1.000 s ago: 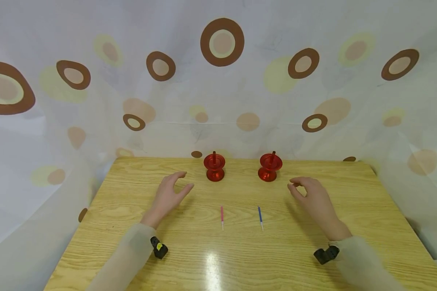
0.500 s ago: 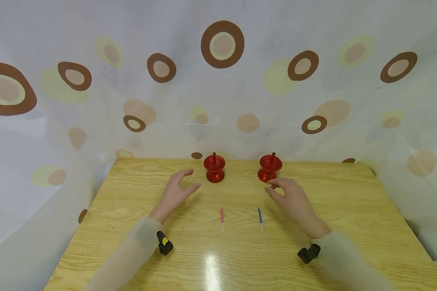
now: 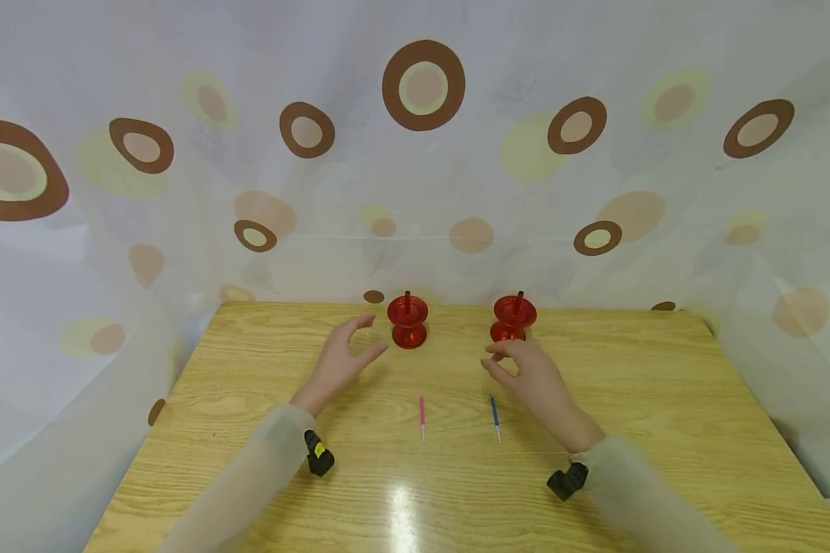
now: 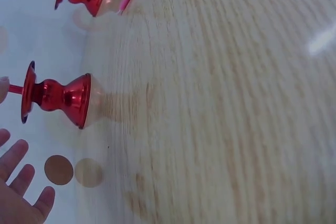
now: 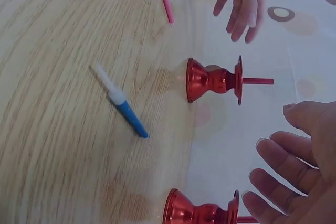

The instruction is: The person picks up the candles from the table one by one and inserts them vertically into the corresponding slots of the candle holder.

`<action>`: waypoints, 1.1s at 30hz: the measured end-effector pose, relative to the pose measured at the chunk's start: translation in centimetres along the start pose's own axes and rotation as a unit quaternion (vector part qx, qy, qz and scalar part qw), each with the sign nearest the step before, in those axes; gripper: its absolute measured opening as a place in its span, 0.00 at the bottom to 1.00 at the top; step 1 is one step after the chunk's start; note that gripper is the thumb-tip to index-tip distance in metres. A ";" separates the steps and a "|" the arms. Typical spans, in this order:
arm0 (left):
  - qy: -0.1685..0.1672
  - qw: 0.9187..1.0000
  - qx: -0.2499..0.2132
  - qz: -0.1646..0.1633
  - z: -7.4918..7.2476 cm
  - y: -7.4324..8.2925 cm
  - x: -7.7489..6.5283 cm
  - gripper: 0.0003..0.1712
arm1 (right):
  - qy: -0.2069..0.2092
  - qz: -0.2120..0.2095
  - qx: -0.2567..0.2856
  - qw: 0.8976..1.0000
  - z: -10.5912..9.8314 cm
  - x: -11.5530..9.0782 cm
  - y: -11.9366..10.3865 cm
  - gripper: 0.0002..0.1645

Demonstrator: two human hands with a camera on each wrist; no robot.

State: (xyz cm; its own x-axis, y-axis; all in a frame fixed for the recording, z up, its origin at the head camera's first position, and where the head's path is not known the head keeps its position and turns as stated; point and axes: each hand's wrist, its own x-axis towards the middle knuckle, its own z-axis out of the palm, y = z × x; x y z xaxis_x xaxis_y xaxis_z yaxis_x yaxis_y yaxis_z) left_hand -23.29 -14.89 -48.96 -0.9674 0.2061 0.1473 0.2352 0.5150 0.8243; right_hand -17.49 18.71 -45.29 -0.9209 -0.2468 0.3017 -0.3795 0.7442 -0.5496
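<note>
Two shiny red candle holders stand upright near the table's back edge, each with a dish and a thin upright rod; the left holder (image 3: 409, 336) and the right holder (image 3: 515, 311) are a short way apart. In front of them lie a pink birthday candle (image 3: 423, 411) and a blue birthday candle (image 3: 494, 411), each with a white end. My left hand (image 3: 339, 361) hovers left of the left holder, thumb and fingers apart, holding nothing. My right hand (image 3: 536, 384) is in front of the right holder, overlapping its base in the head view. Its fingers are relaxed and bare in the right wrist view.
The wooden table (image 3: 360, 491) has a bright glare spot near its front. A white curtain (image 3: 470, 177) with round brown and yellow patterns hangs behind it and at both sides. Each wrist carries a small black camera.
My right hand has moved left, from beyond the right holder to in front of it. The left hand has shifted slightly right and forward. Holders and candles stay put.
</note>
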 end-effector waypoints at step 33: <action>-0.010 0.999 -0.032 0.005 0.6 0.2 3.4 0.37 | -0.071 0.091 0.139 0.983 6.7 -0.6 -4.1 0.03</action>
State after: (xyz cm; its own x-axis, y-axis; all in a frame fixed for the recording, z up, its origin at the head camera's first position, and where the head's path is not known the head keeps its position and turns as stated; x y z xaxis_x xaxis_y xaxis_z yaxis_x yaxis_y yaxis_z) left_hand -26.44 -13.60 -48.68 -0.9629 0.2271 0.1457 0.2377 0.4580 0.8566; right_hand -16.00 11.65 -48.44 -0.9714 -0.2245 0.0772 -0.1985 0.5898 -0.7828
